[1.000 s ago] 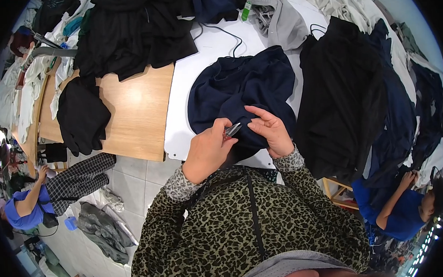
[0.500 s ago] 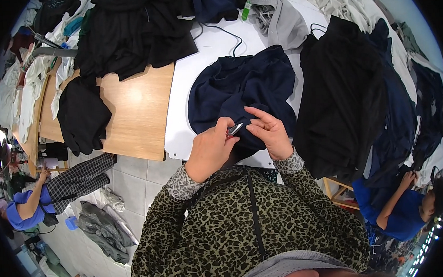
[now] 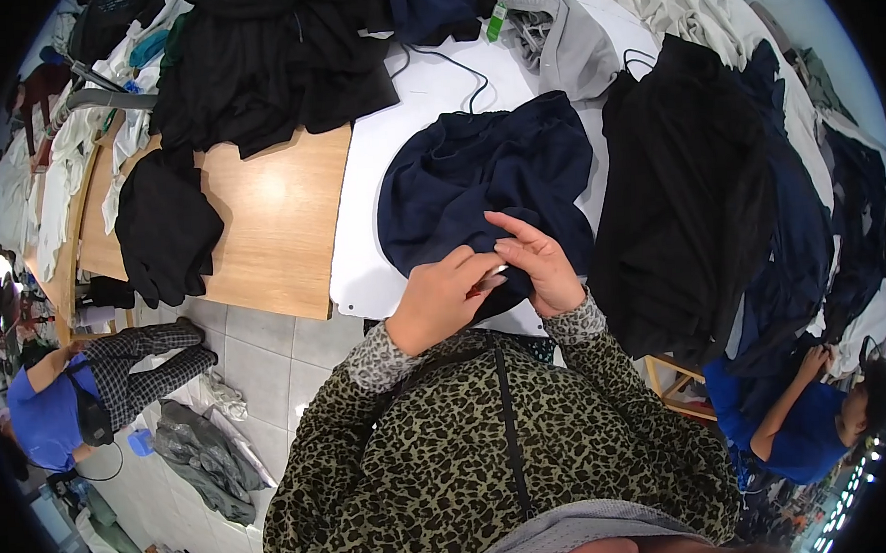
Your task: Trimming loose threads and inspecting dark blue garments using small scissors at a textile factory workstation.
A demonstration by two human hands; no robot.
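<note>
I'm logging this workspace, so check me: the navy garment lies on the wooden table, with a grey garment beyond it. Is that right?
Not wooden: the head view shows the navy garment on the white table, with the grey garment beyond it.

Metal tool (image 3: 501, 269) mostly hidden

A smooth white tabletop (image 3: 357, 266) adjoins a pale tan wood-grain tabletop (image 3: 279, 210) on its left. On the white one lie a rumpled navy-blue cloth garment (image 3: 438, 172), a thin dark cord (image 3: 472, 73) behind it, a folded light-grey cloth garment (image 3: 582, 59) at the far side and a long black cloth garment (image 3: 684, 194) to the right. A crumpled black cloth garment (image 3: 165, 226) rests on the wood, and a broad heap of black cloth (image 3: 272, 70) spreads over the far part of both tabletops
</note>
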